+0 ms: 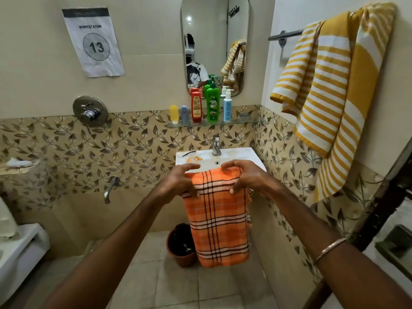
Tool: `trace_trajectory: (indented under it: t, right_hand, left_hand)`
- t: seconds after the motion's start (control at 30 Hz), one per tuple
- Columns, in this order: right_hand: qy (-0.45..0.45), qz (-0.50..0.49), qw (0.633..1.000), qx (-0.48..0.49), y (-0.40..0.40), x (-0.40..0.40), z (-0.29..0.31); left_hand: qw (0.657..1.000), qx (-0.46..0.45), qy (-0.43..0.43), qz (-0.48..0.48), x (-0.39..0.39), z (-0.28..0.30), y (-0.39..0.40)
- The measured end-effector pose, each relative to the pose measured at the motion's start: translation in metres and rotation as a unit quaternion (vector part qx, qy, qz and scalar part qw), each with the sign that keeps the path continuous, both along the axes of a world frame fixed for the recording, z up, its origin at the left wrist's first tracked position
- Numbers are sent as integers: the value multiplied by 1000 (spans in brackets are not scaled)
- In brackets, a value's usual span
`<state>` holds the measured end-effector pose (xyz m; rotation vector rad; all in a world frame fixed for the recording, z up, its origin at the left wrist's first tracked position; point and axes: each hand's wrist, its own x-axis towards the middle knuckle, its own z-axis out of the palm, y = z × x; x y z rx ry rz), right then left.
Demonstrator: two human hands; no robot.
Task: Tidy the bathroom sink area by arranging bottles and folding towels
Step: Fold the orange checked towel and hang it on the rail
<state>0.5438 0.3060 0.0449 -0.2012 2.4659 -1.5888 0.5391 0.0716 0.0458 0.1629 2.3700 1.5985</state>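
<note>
The yellow striped towel (pixel 330 103) hangs bunched over the rail (pixel 286 36) at two o'clock, the biggest soft thing here; it looks thick and would likely sag and slide if taken by one corner, so a hold along its top edge seems best. At centre, the orange plaid towel (pixel 218 217) hangs in front of the sink (pixel 243 155), folded over at its top. It looks thin, light and limp, with no stiffness to keep a crease by itself. The left hand (pixel 178 184) pinches its top left edge with curled fingers, and the right hand (pixel 245 177) grips the top right edge likewise. At twelve o'clock the bottles (pixel 211 105) stand in a row on the glass shelf (pixel 245 121); they look like smooth plastic, probably slick if wet, best taken round the body.
</note>
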Motion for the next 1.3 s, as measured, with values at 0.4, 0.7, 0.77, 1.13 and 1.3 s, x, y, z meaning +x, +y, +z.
trace_trajectory:
  t: [0.4, 0.7, 0.77, 1.13, 1.3]
  right_hand:
    - [170, -63, 972, 151, -7, -4, -6]
    - [148, -98, 983, -35, -2, -9, 5]
    - [130, -82, 982, -113, -2, -7, 12]
    - [149, -151, 935, -286, -10, -24, 21]
    - [258, -233, 931, -111, -17, -34, 14]
  left_hand:
    - [969, -164, 185, 29, -13, -10, -3]
    - [984, 113, 138, 13, -14, 1, -14]
    - [971, 209, 112, 10, -14, 0, -16]
    - [966, 247, 73, -6, -9, -25, -2]
    - [939, 323, 107, 51, -22, -5, 16]
